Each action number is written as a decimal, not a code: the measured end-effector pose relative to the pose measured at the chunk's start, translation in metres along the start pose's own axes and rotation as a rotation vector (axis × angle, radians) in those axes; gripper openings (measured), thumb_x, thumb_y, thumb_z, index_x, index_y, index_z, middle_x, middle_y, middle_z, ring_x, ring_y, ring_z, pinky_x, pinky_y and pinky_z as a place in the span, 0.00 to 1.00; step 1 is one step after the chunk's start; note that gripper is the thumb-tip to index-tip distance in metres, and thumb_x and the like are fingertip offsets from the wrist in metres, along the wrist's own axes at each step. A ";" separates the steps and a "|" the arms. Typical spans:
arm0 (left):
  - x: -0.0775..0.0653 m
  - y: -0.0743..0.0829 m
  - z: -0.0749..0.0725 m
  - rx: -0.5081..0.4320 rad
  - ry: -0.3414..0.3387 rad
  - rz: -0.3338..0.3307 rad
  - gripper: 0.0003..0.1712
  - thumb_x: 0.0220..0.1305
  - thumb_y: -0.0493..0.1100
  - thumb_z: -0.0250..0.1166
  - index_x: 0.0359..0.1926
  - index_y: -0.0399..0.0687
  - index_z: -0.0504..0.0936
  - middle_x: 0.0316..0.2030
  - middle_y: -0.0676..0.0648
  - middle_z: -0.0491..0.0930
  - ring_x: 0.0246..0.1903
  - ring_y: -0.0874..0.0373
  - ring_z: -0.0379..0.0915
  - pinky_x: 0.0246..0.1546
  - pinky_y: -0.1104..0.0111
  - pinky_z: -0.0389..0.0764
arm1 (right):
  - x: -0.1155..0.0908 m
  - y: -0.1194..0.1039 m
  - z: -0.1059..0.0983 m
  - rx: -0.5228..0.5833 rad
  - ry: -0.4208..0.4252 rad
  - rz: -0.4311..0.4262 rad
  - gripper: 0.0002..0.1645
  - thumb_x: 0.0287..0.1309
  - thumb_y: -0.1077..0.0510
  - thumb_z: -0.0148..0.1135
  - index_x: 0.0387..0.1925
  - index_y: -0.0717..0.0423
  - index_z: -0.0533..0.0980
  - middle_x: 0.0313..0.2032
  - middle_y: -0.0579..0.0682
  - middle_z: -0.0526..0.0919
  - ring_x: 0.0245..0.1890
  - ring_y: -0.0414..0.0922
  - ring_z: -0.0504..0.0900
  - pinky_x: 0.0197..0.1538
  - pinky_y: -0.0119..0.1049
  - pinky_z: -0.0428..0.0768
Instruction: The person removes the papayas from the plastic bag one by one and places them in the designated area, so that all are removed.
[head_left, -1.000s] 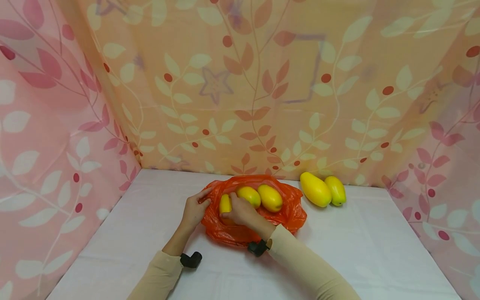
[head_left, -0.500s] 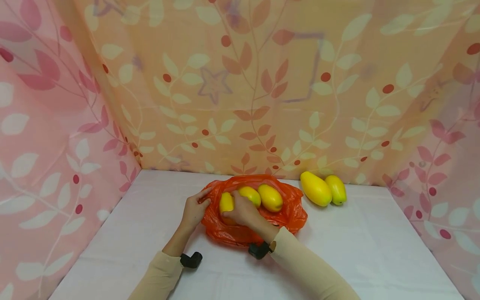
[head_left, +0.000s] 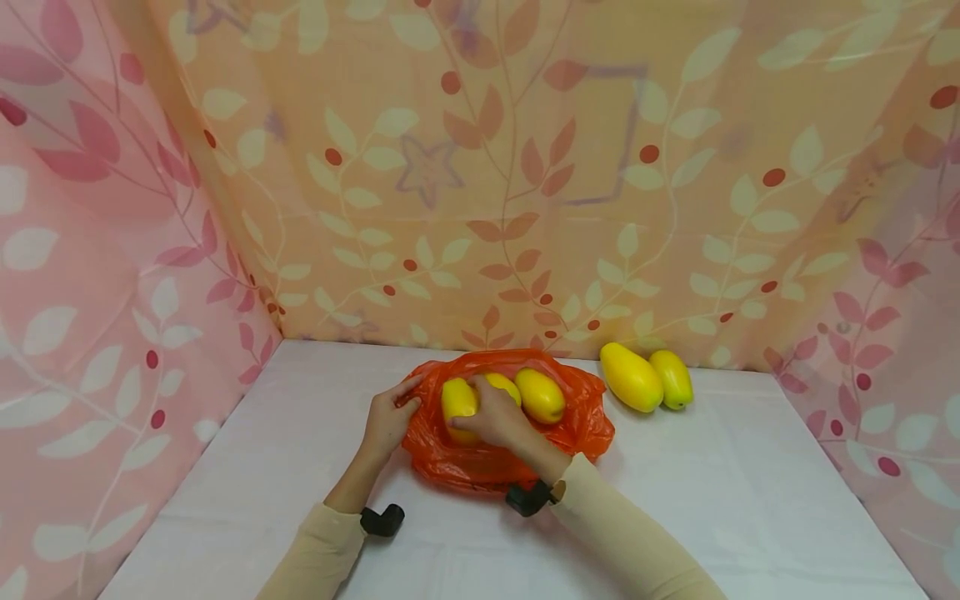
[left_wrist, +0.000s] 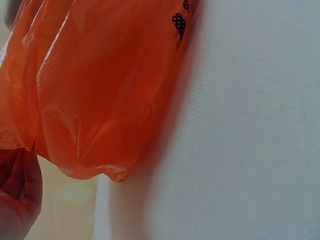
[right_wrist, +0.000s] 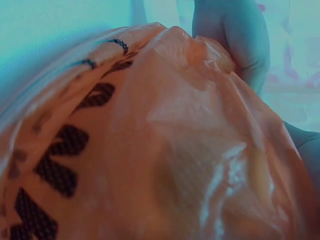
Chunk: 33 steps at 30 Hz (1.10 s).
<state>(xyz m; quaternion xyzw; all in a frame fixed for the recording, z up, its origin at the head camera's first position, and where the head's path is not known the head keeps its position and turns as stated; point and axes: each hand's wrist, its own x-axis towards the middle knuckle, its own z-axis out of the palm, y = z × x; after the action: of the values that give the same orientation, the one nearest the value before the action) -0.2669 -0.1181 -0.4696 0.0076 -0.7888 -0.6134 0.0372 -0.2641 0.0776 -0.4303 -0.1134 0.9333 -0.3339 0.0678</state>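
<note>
The step in hand looks like handling one yellow fruit [head_left: 459, 400] in the left of the open red bag [head_left: 480, 470] — right hand [head_left: 498, 415] gripping it, left hand [head_left: 386, 423] pinching the bag's left side. Next calls for a firm grip, the bag steady.

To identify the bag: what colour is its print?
Black print on the plastic bag; best seen in the right wrist view.
</note>
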 end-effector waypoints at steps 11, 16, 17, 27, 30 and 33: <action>0.002 -0.001 -0.002 0.024 0.008 0.000 0.24 0.66 0.33 0.58 0.63 0.44 0.77 0.65 0.38 0.71 0.69 0.45 0.63 0.65 0.54 0.70 | 0.000 0.003 -0.010 0.066 -0.026 0.019 0.49 0.51 0.40 0.71 0.67 0.61 0.65 0.58 0.57 0.78 0.50 0.50 0.77 0.58 0.48 0.78; 0.000 -0.001 -0.002 0.019 0.012 -0.003 0.23 0.66 0.33 0.58 0.62 0.44 0.77 0.65 0.38 0.71 0.69 0.45 0.63 0.66 0.54 0.69 | 0.000 0.003 -0.015 0.096 0.000 0.003 0.48 0.51 0.41 0.71 0.67 0.61 0.65 0.58 0.56 0.78 0.48 0.50 0.78 0.57 0.48 0.79; 0.000 -0.002 -0.002 0.018 0.014 0.002 0.24 0.66 0.33 0.58 0.62 0.44 0.77 0.65 0.38 0.71 0.69 0.45 0.63 0.66 0.53 0.69 | 0.000 0.003 -0.016 0.107 0.001 0.004 0.48 0.51 0.41 0.71 0.67 0.61 0.65 0.58 0.56 0.78 0.48 0.50 0.78 0.56 0.48 0.80; 0.000 -0.001 -0.001 0.024 0.022 -0.003 0.24 0.65 0.31 0.58 0.62 0.43 0.77 0.65 0.36 0.71 0.69 0.44 0.62 0.66 0.52 0.69 | -0.002 0.004 -0.027 0.184 0.012 0.013 0.48 0.48 0.41 0.73 0.66 0.57 0.66 0.56 0.55 0.78 0.49 0.51 0.77 0.54 0.48 0.80; 0.000 -0.001 -0.001 0.024 0.019 -0.005 0.24 0.65 0.31 0.58 0.63 0.43 0.76 0.65 0.37 0.70 0.69 0.44 0.62 0.66 0.52 0.69 | -0.003 0.004 -0.030 0.196 0.021 0.003 0.48 0.47 0.41 0.73 0.65 0.57 0.67 0.54 0.55 0.79 0.48 0.50 0.78 0.52 0.46 0.81; 0.001 -0.001 -0.001 0.028 0.018 0.004 0.24 0.65 0.31 0.58 0.63 0.43 0.76 0.66 0.37 0.70 0.69 0.44 0.61 0.67 0.52 0.68 | -0.003 0.005 -0.033 0.216 0.032 -0.006 0.46 0.46 0.42 0.74 0.64 0.57 0.68 0.52 0.55 0.79 0.48 0.50 0.78 0.50 0.44 0.81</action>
<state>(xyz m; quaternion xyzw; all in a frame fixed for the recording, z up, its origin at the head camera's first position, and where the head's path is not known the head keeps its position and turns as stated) -0.2674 -0.1193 -0.4703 0.0123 -0.7970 -0.6022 0.0454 -0.2684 0.1022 -0.4076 -0.1030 0.8924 -0.4346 0.0635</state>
